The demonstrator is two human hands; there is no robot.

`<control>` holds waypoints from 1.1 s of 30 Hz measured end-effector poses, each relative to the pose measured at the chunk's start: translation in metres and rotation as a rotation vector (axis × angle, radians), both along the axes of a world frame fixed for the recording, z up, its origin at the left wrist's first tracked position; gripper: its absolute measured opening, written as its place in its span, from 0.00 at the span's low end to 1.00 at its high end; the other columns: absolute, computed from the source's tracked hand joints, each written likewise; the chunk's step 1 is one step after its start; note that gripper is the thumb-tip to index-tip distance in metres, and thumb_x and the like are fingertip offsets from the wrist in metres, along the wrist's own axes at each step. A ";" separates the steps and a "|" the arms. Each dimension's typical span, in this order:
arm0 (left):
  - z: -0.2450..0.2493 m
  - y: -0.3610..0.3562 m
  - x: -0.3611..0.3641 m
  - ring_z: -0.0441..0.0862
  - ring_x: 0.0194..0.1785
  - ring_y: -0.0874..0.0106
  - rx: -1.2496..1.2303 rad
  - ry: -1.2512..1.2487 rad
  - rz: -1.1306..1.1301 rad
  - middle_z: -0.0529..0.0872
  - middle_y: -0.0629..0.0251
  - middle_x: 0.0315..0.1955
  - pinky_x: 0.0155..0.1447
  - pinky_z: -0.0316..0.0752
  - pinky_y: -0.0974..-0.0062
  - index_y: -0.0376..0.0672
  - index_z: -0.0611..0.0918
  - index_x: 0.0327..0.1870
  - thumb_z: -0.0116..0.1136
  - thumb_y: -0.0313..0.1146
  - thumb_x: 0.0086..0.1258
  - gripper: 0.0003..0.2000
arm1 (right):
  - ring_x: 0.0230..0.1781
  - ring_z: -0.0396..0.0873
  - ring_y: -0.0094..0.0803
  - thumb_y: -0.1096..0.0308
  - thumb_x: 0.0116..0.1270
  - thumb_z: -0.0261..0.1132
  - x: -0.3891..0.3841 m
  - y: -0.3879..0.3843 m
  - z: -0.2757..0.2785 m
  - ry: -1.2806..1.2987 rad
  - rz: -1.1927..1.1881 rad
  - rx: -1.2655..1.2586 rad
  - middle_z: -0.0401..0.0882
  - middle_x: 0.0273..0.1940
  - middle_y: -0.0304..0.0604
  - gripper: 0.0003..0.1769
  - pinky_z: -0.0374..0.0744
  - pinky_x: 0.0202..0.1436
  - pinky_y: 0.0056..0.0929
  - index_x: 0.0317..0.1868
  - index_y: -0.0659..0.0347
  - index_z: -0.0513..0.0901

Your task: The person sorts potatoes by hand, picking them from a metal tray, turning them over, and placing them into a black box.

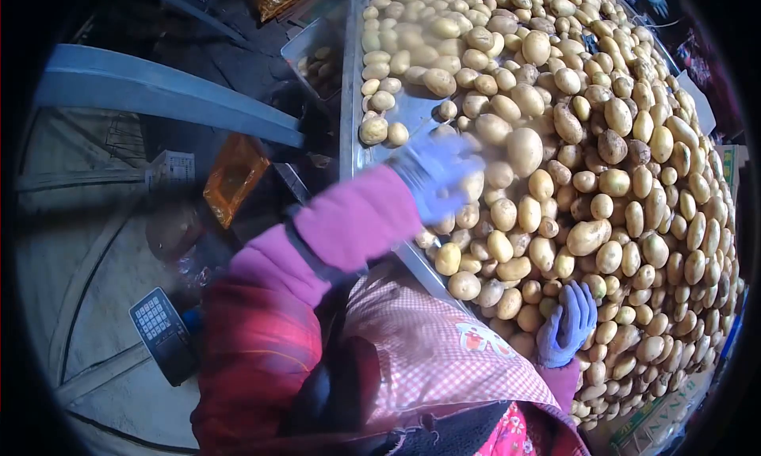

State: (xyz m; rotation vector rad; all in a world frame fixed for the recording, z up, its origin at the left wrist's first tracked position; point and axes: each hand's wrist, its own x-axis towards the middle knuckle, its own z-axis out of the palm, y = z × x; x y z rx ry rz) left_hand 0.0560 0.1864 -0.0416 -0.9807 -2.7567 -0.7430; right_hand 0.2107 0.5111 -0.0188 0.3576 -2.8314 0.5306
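A thick layer of potatoes [588,237] covers most of a metal-edged table. My left hand [434,175], in a bluish-purple glove, is over the left part of the table beside a bare patch of metal [418,111]. It is blurred by motion, with its fingers apart and close to the nearest potatoes. I see no potato gripped in it. My right hand [567,323], gloved alike, rests on potatoes near the front edge. Its fingers are stretched out and its thumb stands apart; what lies under its palm is hidden.
A metal rim [349,83] bounds the table's left side. A blue-grey beam [166,91] crosses at left, above a keypad device [158,325] and an orange packet [235,179]. A bin [313,56] stands beyond. Another person's gloved hand [657,2] shows at the far right.
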 end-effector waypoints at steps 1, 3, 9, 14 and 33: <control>-0.022 0.013 0.016 0.73 0.59 0.53 0.037 0.015 -0.057 0.74 0.58 0.60 0.60 0.69 0.51 0.50 0.77 0.60 0.64 0.41 0.55 0.28 | 0.60 0.73 0.50 0.69 0.68 0.55 0.000 0.000 0.000 -0.001 0.000 0.000 0.79 0.54 0.50 0.16 0.67 0.66 0.46 0.53 0.66 0.79; -0.028 0.016 0.029 0.68 0.63 0.52 -0.120 -0.005 -0.053 0.69 0.59 0.64 0.62 0.66 0.47 0.51 0.76 0.61 0.63 0.45 0.55 0.29 | 0.60 0.73 0.50 0.69 0.68 0.55 0.000 -0.001 0.001 -0.001 -0.007 -0.009 0.79 0.55 0.50 0.16 0.66 0.66 0.46 0.53 0.65 0.79; -0.020 0.007 0.014 0.66 0.63 0.53 -0.272 -0.118 -0.103 0.65 0.61 0.69 0.58 0.66 0.47 0.53 0.78 0.59 0.61 0.47 0.55 0.27 | 0.61 0.72 0.50 0.67 0.66 0.56 0.002 0.004 -0.001 -0.017 -0.004 -0.030 0.78 0.56 0.49 0.19 0.65 0.66 0.48 0.56 0.63 0.79; -0.014 0.009 -0.003 0.74 0.56 0.54 -0.240 0.033 -0.023 0.69 0.58 0.65 0.56 0.72 0.55 0.52 0.76 0.60 0.61 0.41 0.57 0.26 | 0.61 0.72 0.50 0.68 0.63 0.57 0.003 0.005 0.001 -0.024 -0.007 -0.031 0.78 0.56 0.50 0.20 0.64 0.66 0.48 0.55 0.63 0.79; -0.025 -0.104 -0.007 0.82 0.48 0.57 -0.231 -0.119 0.341 0.84 0.53 0.47 0.53 0.76 0.65 0.42 0.79 0.55 0.61 0.38 0.62 0.21 | 0.62 0.72 0.49 0.70 0.67 0.55 0.003 0.003 -0.001 -0.012 0.013 -0.015 0.78 0.56 0.50 0.18 0.64 0.67 0.47 0.55 0.64 0.79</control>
